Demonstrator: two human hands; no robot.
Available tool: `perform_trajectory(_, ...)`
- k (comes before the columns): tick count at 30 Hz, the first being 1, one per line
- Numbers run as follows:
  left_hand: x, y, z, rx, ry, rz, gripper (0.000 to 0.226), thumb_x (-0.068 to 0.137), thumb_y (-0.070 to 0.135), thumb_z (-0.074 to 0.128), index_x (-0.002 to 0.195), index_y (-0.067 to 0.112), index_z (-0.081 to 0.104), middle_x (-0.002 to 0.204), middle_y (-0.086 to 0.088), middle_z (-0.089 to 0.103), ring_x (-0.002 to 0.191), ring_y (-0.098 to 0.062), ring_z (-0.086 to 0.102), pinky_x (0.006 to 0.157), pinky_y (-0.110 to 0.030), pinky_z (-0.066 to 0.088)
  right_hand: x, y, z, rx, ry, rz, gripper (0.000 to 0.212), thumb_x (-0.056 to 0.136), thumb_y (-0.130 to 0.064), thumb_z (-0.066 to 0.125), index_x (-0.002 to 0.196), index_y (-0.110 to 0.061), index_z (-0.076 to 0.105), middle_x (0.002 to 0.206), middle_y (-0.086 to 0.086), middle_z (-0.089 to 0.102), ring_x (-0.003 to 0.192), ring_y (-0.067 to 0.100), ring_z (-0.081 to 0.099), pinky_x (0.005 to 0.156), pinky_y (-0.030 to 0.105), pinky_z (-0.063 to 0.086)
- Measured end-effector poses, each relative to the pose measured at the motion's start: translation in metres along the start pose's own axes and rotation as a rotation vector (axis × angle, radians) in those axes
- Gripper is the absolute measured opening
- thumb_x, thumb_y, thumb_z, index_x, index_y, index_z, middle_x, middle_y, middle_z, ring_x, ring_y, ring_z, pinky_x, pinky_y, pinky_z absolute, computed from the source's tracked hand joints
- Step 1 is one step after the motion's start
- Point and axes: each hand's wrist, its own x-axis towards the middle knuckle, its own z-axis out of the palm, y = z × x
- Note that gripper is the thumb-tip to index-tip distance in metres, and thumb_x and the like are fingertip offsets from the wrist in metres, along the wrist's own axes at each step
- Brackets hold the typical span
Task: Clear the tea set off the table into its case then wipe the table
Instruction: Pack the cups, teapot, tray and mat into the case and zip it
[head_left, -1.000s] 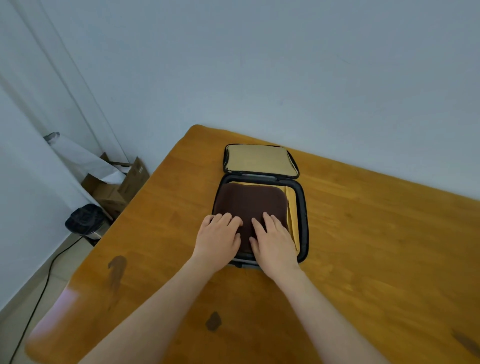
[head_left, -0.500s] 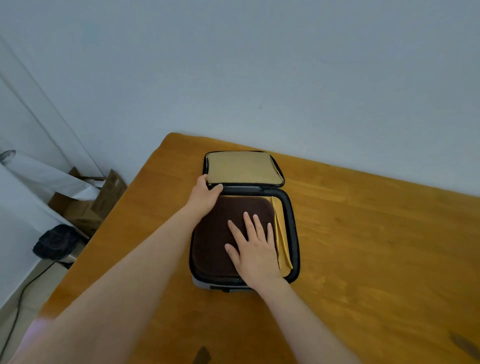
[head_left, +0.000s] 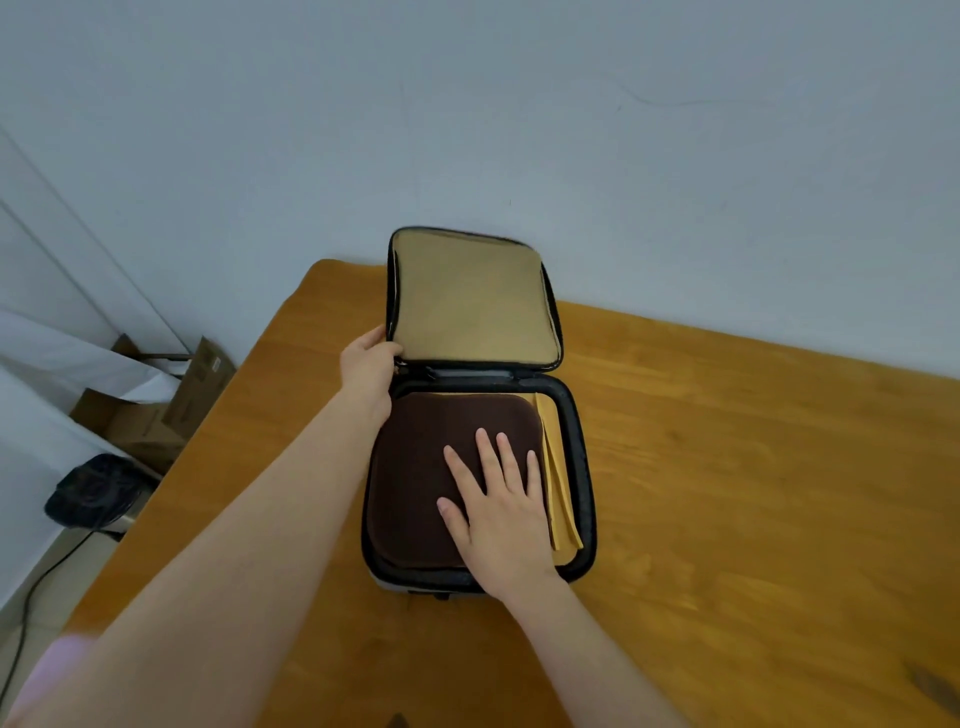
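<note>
left hand (head_left: 370, 364) grips case lid (head_left: 470, 301) left edge, raised | right hand (head_left: 498, 499) flat on brown pad (head_left: 415, 467) in case (head_left: 582, 467) | table (head_left: 727, 467) far-left corner

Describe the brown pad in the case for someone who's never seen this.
On the wooden table sits an open black-rimmed case, lid raised. In its lower half, under the flat right hand, lies the brown pad. It is dark, plush and round-cornered, unlike the thin yellow cloth beside it.

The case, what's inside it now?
A brown pad fills the case, yellow cloth along its right edge, the right hand flat on top; the left hand holds the lid. Anything beneath the pad is covered.
</note>
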Motion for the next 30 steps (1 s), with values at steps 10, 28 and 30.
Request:
perform_trajectory(10, -0.028, 0.006, -0.012, -0.146, -0.047, 0.083, 0.023, 0.090, -0.001, 0.051, 0.095, 0.018, 0.065, 0.100, -0.004, 0.069, 0.087, -0.018, 0.063, 0.078, -0.029, 0.052, 0.000, 0.026, -0.065, 0.839, 0.438, 0.314, 0.036, 0.102, -0.022, 0.044, 0.138, -0.023, 0.049, 0.142, -0.009, 0.047, 0.133, 0.003, 0.038, 0.113, 0.030, 0.032)
perform_trajectory(28, -0.075, -0.021, -0.056, 0.178, -0.137, 0.293, 0.024, 0.088, 0.004, 0.067, 0.110, 0.012, 0.068, 0.104, 0.004, 0.071, 0.094, -0.007, 0.067, 0.066, -0.014, 0.053, -0.011, 0.068, -0.097, 1.781, 0.228, 0.918, 0.030, 0.088, -0.003, 0.065, 0.117, -0.009, 0.065, 0.101, 0.012, 0.074, 0.089, 0.025, 0.072, 0.070, 0.033, 0.060)
perform_trajectory(30, -0.074, -0.022, -0.059, 0.218, -0.143, 0.308, 0.025, 0.088, 0.004, 0.067, 0.110, 0.013, 0.068, 0.104, 0.006, 0.071, 0.094, -0.004, 0.067, 0.073, -0.016, 0.055, -0.014, 0.068, -0.093, 1.675, 0.213, 0.929, 0.030, 0.087, 0.000, 0.065, 0.115, -0.010, 0.068, 0.102, 0.010, 0.074, 0.091, 0.025, 0.071, 0.078, 0.036, 0.060)
